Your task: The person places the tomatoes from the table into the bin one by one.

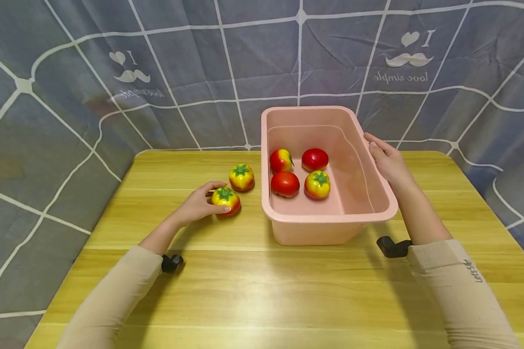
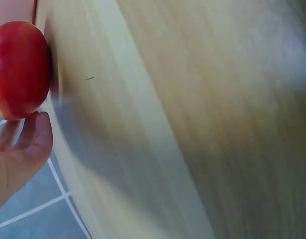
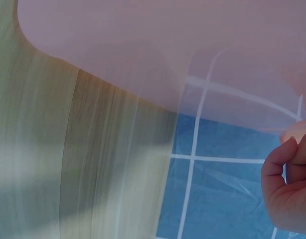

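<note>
My left hand [image 1: 199, 203] is around a yellow-and-red tomato [image 1: 225, 200] with a green leafy top, thumb in front and fingers behind. In the left wrist view that tomato [image 2: 21, 69] shows its red side, with the fingertips against its edge. Just behind it on the table is a second yellow-and-red tomato [image 1: 241, 177]. To the right stands a pink plastic basin [image 1: 329, 218] with several tomatoes in it, among them a plain red one [image 1: 285, 184]. My right hand [image 1: 388, 165] grips the basin's right rim; in the right wrist view its fingers [image 3: 277, 162] are curled.
The wooden table [image 1: 227, 291] carries the basin and both loose tomatoes. A grey-blue curtain [image 1: 192, 63] with white lines hangs along the table's back and sides. Black wrist mounts [image 1: 393, 247] stick out under both forearms.
</note>
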A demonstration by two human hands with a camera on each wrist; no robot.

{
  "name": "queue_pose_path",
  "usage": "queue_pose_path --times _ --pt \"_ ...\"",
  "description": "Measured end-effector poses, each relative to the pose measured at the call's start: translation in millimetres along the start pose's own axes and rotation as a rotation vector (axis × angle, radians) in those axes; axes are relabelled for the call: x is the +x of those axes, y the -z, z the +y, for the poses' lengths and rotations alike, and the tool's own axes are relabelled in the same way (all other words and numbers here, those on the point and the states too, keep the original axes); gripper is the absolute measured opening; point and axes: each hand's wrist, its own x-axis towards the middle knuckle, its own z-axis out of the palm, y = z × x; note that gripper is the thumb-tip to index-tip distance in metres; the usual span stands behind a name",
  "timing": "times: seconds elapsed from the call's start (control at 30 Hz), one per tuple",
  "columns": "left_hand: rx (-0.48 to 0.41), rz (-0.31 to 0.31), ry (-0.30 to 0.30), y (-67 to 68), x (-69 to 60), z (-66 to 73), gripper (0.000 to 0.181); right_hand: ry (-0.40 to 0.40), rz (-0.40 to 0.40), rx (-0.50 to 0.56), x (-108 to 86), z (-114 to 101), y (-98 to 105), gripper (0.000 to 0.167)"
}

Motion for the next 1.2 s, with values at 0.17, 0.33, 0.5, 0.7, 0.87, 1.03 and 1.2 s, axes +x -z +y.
queue_pose_path --times 0.17,0.33,0.5,0.7,0.87,1.03,1.2 --pt "-0.008 0.015 -0.001 1.6 1.3 -1.9 0.070 -0.003 -0.010 0.031 1.0 1 0 0.054" --pt "-0.036 0.026 0.005 3.9 1.5 0.9 0.068 -0.014 -0.019 0.057 0.5 1 1 0.052" --pt "-0.041 0.052 0.000 6.0 0.8 7.6 0.067 -0.020 -0.023 0.054 1.0 1 2 0.052" --pt "-0.050 0.062 0.005 7.7 1.9 16.7 0.066 -0.008 -0.013 0.038 0.8 1 2 0.053" --pt "-0.084 0.075 -0.016 8.5 6.6 16.3 0.066 0.009 -0.008 0.060 -0.1 1 2 0.054" --pt "-0.135 0.079 -0.044 9.0 8.6 22.7 0.066 0.005 -0.019 0.032 -0.6 -1 1 0.056" --pt "-0.132 0.078 -0.034 10.7 11.0 32.2 0.067 -0.002 -0.021 0.041 0.4 -2 1 0.055"
